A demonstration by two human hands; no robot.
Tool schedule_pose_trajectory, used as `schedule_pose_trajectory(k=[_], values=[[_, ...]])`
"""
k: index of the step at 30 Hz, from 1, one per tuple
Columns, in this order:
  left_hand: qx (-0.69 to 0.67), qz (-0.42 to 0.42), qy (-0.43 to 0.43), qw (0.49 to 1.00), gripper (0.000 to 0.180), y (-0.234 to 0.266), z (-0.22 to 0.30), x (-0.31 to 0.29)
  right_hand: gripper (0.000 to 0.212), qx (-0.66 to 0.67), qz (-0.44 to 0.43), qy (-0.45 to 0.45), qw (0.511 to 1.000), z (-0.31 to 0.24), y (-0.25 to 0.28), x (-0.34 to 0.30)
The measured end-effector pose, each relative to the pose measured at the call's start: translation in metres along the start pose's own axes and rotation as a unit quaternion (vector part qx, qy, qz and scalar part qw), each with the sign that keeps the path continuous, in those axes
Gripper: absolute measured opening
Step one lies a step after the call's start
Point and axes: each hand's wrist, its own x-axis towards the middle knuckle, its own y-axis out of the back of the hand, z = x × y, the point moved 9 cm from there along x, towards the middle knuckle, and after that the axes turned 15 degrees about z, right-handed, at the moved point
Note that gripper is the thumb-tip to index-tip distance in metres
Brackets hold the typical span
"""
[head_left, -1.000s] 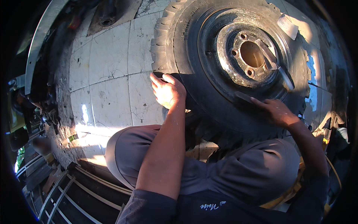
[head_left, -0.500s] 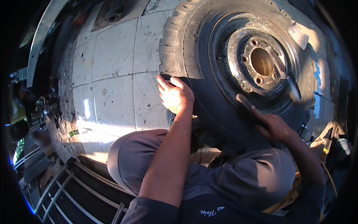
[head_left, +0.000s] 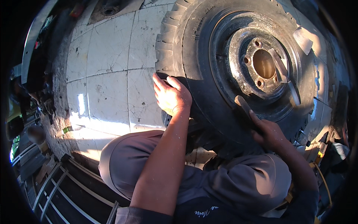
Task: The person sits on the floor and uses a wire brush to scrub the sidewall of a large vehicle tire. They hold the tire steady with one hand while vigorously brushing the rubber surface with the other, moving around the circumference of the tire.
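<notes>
The left forearm rises from 6 o'clock of the view, past bent knees in grey trousers [head_left: 130, 164]. The left hand [head_left: 173, 95] lies just above centre, back up and brightly lit, its fingers pointing to 11 o'clock. It touches the tyre [head_left: 199, 71] at that wheel's own 8 to 9 o'clock; thumb and forefinger stand apart, but I cannot tell whether they grip the rubber.

The right forearm enters from 4 o'clock, and the right hand [head_left: 271, 132], in shade, is closed around a dark flat bar [head_left: 244, 106]. The forefinger lies along the bar, whose rounded end aims at 11 o'clock, near the metal rim [head_left: 235, 72].

The tyre fills 12 to 3 o'clock, rim facing the camera. A tool with a pale handle [head_left: 294, 93] lies across the rim on its right side, and a pale scrap [head_left: 302, 40] is at the tyre's 2 o'clock.

Cracked, smudged white floor tiles [head_left: 108, 52] spread toward 10 and 11 o'clock, sunlit nearer 9. Around the edges stand a dark rack with pale bars [head_left: 80, 186] at 8 o'clock and a long metal strip [head_left: 31, 44] at 10.
</notes>
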Motion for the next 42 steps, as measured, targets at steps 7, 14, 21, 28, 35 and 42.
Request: schedule_pose_trajectory(k=[7,14,21,28,35,42], values=[[-0.004,-0.057,0.018,0.998,0.058,-0.005,0.013,-0.005,0.069,0.056,0.209,-0.030,0.976,-0.043,0.020,0.148],[-0.010,-0.016,-0.005,1.000,0.057,-0.002,0.003,0.000,0.082,0.047,0.069,0.052,0.995,-0.022,0.002,0.033],[-0.011,-0.025,-0.003,1.000,0.057,-0.007,0.004,-0.003,0.078,0.070,0.172,0.063,0.980,-0.032,0.000,0.074],[-0.017,-0.031,0.001,0.999,0.058,-0.004,0.007,-0.001,0.072,0.022,0.151,0.028,0.988,-0.035,0.010,0.121],[-0.006,-0.013,0.003,1.000,0.058,0.000,-0.005,0.002,0.082,0.020,0.047,0.024,0.998,-0.026,0.004,0.026],[-0.025,-0.022,-0.011,0.999,0.057,0.001,0.019,-0.001,0.068,0.104,0.278,-0.015,0.955,-0.042,0.037,0.170]])
